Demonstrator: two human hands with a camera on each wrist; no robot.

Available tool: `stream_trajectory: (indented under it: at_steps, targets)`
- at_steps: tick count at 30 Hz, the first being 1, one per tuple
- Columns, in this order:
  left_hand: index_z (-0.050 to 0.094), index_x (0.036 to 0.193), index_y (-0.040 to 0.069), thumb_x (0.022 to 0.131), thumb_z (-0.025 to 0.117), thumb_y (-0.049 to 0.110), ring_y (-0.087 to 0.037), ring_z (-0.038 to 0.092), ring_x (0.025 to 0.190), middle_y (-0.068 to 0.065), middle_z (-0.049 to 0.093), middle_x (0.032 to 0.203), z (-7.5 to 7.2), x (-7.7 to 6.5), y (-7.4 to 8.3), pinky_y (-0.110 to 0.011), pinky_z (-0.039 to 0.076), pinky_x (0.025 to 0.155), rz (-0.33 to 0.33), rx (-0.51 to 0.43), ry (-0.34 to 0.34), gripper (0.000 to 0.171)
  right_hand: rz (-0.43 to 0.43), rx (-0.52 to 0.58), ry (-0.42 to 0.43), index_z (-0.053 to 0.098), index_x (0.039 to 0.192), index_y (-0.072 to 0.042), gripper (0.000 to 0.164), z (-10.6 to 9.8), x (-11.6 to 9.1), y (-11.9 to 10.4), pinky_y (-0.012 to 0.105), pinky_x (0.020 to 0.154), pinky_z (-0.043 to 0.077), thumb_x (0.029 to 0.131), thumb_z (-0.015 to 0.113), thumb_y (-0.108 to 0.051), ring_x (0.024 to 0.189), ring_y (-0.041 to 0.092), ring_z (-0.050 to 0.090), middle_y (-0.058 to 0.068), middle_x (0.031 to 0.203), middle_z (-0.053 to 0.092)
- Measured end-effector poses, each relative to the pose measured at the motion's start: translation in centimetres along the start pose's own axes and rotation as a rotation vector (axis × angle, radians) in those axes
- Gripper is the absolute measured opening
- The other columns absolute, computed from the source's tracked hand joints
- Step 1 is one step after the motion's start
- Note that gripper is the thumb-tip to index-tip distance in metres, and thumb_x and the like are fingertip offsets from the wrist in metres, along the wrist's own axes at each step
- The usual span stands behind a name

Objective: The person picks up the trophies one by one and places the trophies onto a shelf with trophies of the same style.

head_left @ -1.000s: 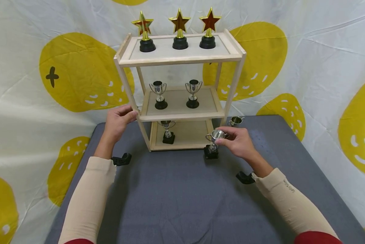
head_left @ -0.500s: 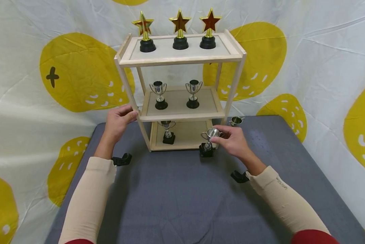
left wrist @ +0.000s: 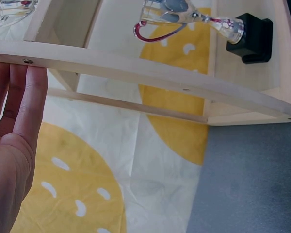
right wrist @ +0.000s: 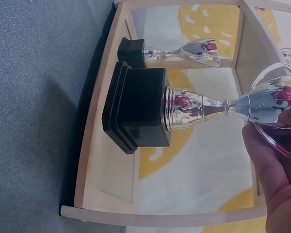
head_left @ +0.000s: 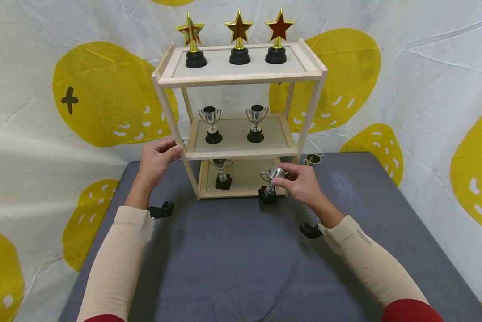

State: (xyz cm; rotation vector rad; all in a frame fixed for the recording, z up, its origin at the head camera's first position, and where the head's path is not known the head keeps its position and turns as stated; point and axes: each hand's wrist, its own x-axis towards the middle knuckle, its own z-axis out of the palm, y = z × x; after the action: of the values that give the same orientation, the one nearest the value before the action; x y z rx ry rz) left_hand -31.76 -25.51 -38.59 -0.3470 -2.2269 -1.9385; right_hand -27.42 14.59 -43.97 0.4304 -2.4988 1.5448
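My right hand [head_left: 303, 185] pinches a silver trophy cup [head_left: 268, 193] by its bowl, the cup roughly upright at the front right of the bottom shelf. In the right wrist view its square black base [right wrist: 140, 107] hangs before the shelf opening. A similar silver trophy [head_left: 223, 178] stands on the left of the bottom shelf, its top partly hidden by the shelf above. At the left, my left hand [head_left: 155, 161] holds the front post of the wooden rack [head_left: 241, 155] at middle-shelf height; in the left wrist view its fingers [left wrist: 31, 97] reach the post.
On the top shelf stand three gold star trophies [head_left: 239, 54]. Two silver cups [head_left: 213, 134] with round black bases occupy the middle shelf. Behind the right hand another cup [head_left: 313, 159] stands on the grey table [head_left: 241, 259]. A white cloth with yellow shapes hangs behind.
My right hand has carried the trophy cup leftward and slightly up, closer to the bottom shelf. The left hand stays on the rack's post.
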Motion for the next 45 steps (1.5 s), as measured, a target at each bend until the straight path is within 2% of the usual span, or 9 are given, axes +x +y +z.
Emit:
stream_trajectory:
  at_steps: [10,19,25,29,41,45]
  targets:
    - [0.062,0.131,-0.016,0.099,0.069,0.007,0.0,0.069,0.093,0.017,0.071,0.101,-0.1,0.0,0.0,-0.014,0.061,0.083,0.006,0.012,-0.003,0.04,-0.042,0.004,0.027,0.075,0.12,0.003,0.041,1.0,0.6,0.2,0.018,0.059,0.054,0.082,0.087,-0.007,0.07,0.003,0.066,0.022,0.1,0.077]
    - [0.06,0.132,-0.019,0.099,0.07,0.007,-0.001,0.071,0.093,0.016,0.072,0.101,0.0,0.1,0.0,-0.016,0.061,0.084,0.004,0.003,0.003,0.044,-0.004,0.016,0.013,0.074,0.125,0.002,0.046,1.5,1.1,0.0,0.017,0.062,0.054,0.083,0.088,-0.01,0.072,0.001,0.064,0.027,0.108,0.076]
    - [0.062,0.129,-0.018,0.099,0.07,0.007,-0.001,0.071,0.093,0.015,0.072,0.1,0.0,0.2,0.0,-0.016,0.061,0.084,0.013,-0.01,0.001,0.04,0.029,0.036,0.002,0.073,0.127,-0.001,0.048,1.9,1.5,0.3,0.017,0.061,0.053,0.084,0.088,-0.014,0.074,0.004,0.064,0.025,0.112,0.075]
    - [0.062,0.129,-0.019,0.099,0.07,0.006,-0.001,0.071,0.092,0.015,0.073,0.099,0.0,0.1,0.0,-0.016,0.061,0.084,0.015,-0.017,-0.003,0.04,0.029,0.028,0.007,0.075,0.124,-0.002,0.045,2.1,1.8,0.5,0.018,0.06,0.052,0.083,0.089,-0.015,0.073,0.006,0.063,0.023,0.109,0.076]
    - [0.07,0.123,-0.009,0.098,0.071,0.008,-0.004,0.07,0.091,0.014,0.073,0.098,0.0,0.2,-0.1,-0.017,0.062,0.083,0.026,0.001,0.005,0.03,0.017,0.058,-0.009,0.075,0.125,-0.002,0.045,2.8,2.3,0.9,0.018,0.063,0.053,0.084,0.088,-0.016,0.074,0.004,0.064,0.023,0.111,0.076]
    - [0.067,0.123,-0.015,0.098,0.072,0.008,-0.004,0.069,0.091,0.014,0.072,0.096,0.0,0.2,-0.1,-0.017,0.062,0.083,0.026,0.017,0.006,0.034,0.016,0.06,-0.008,0.075,0.126,-0.005,0.045,2.9,2.3,1.0,0.019,0.063,0.053,0.085,0.088,-0.018,0.075,0.004,0.066,0.021,0.113,0.077]
